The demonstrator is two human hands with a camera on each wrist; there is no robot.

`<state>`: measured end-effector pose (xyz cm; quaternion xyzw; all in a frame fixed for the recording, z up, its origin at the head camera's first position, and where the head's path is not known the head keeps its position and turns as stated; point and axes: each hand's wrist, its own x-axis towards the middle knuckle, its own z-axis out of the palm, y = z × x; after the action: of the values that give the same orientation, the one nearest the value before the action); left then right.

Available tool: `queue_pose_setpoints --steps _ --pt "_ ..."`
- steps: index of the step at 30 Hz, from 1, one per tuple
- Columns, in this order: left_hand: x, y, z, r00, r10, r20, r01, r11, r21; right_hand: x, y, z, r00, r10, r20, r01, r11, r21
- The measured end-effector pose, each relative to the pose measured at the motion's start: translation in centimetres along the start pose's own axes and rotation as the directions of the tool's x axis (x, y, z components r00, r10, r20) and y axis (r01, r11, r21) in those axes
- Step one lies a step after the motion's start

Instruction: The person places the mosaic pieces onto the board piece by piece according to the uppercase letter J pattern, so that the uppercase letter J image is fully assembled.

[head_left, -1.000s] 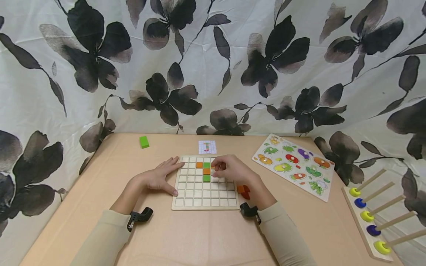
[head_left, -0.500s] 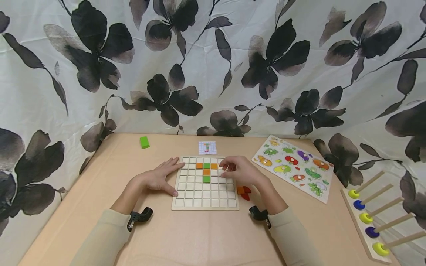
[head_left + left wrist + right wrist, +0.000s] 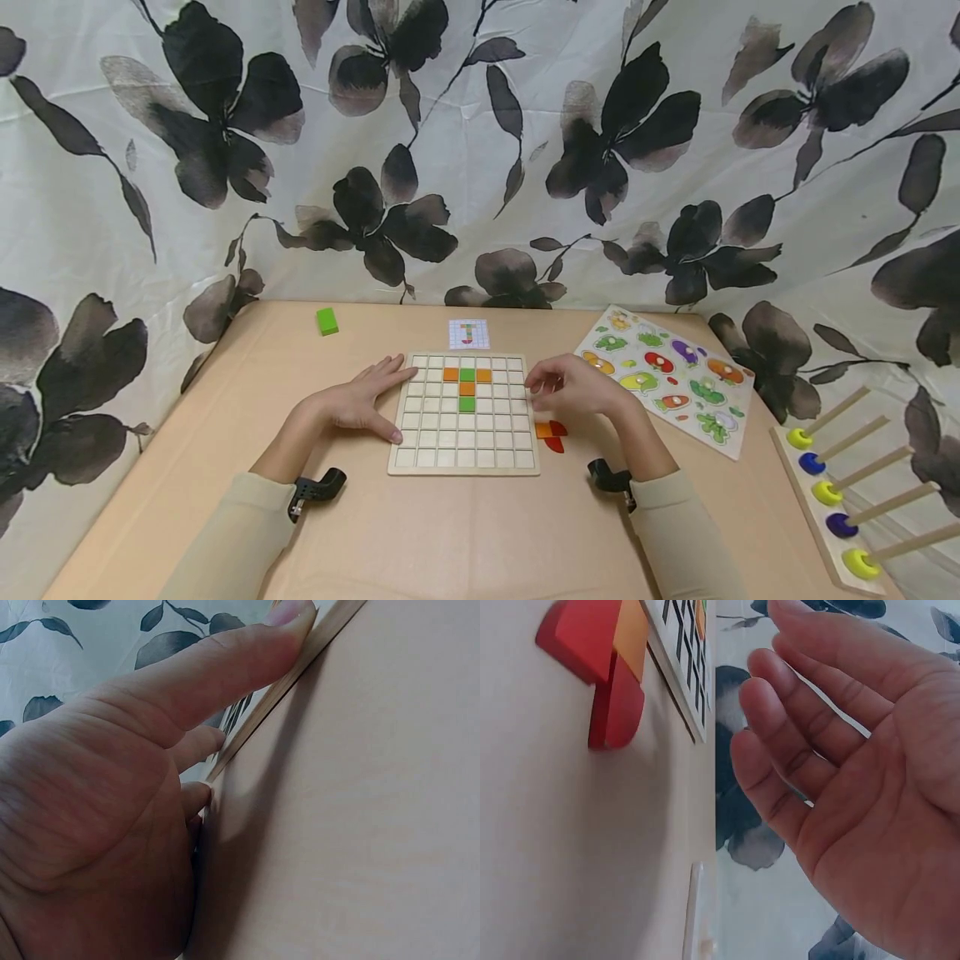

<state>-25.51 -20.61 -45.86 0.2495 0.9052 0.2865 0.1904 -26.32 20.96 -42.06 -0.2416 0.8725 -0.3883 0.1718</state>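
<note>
A light wooden grid board [image 3: 427,437] lies on the table, with orange and green square tiles set in a T shape in its upper cells; one is an orange tile [image 3: 483,376] at the T's right end. My left hand [image 3: 352,404] rests along the board's left edge, fingers spread. In the left wrist view its thumb [image 3: 247,664] lies on the board's rim. My right hand [image 3: 573,387] is held beside the board's right edge, holding nothing, its fingers loosely bent. Below it lie an orange square [image 3: 542,430] and red rounded pieces [image 3: 619,705].
A small pattern card [image 3: 468,334] lies behind the board. A green block [image 3: 327,322] sits at the back left. To the right are a vegetable picture board [image 3: 678,367] and a pegged rack [image 3: 813,496] with yellow and blue rings. A floral cloth [image 3: 487,167] hangs behind the table.
My right hand has moved off the board to the right, uncovering the orange tile at the T's right end. My left hand has stayed in place.
</note>
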Motion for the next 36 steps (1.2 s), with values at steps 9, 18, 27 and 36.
queue_pose_setpoints --steps 9,18,27,36 --pt "0.0 -0.2 0.1 1.000 0.001 -0.004 -0.001 1.000 0.007 -0.2 1.1 -0.5 0.993 0.024 0.117 -0.025 1.000 0.007" --pt "0.0 -0.1 0.0 1.000 -0.001 0.000 0.001 1.000 0.000 -0.2 1.5 -0.2 0.975 0.065 0.212 -0.075 0.997 0.037" --pt "0.0 -0.1 0.0 1.000 0.002 0.000 -0.002 1.000 0.005 0.2 2.1 0.3 0.970 0.064 0.234 -0.070 0.997 0.018" --pt "0.0 -0.1 0.0 1.000 0.006 0.003 -0.006 1.000 -0.001 0.4 2.3 0.6 0.969 0.067 0.238 -0.058 0.997 -0.043"
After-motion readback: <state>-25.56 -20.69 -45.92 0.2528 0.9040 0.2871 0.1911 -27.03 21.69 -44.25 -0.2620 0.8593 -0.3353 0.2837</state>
